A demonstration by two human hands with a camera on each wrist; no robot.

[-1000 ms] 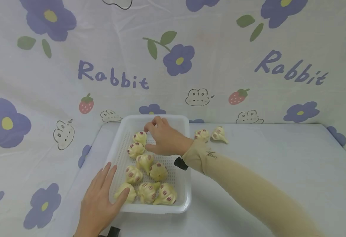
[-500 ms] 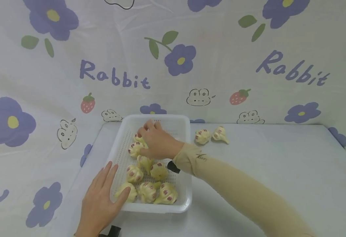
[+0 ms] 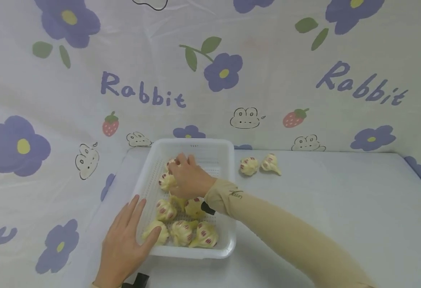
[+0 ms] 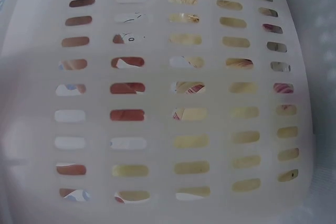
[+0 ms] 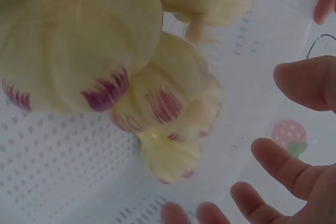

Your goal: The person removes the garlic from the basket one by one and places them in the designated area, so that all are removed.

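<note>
A white perforated plastic basket (image 3: 228,224) holds several garlic bulbs (image 3: 206,234), pale yellow with purple marks. My left hand (image 3: 124,240) is at its near left side, fingers straight along the wall and thumb over the rim near a bulb. Inside the basket, my right hand (image 3: 190,178) is over the left group of bulbs, partly covering them. In the right wrist view, its thumb (image 5: 307,82) and fingers (image 5: 283,166) are spread apart with nothing between them, beside the garlic bulbs (image 5: 157,87). The left wrist view shows only the slotted basket wall (image 4: 157,129), bulbs behind it.
Two more garlic bulbs, one rounded (image 3: 249,166) and one with a long stem (image 3: 271,164), lie on the white table (image 3: 333,200) right of the basket. A patterned cloth (image 3: 196,100) hangs behind the table.
My right hand has moved left and nearer within the basket, now covering more of the bulbs. My left hand has kept its place. The head view has shifted slightly.
</note>
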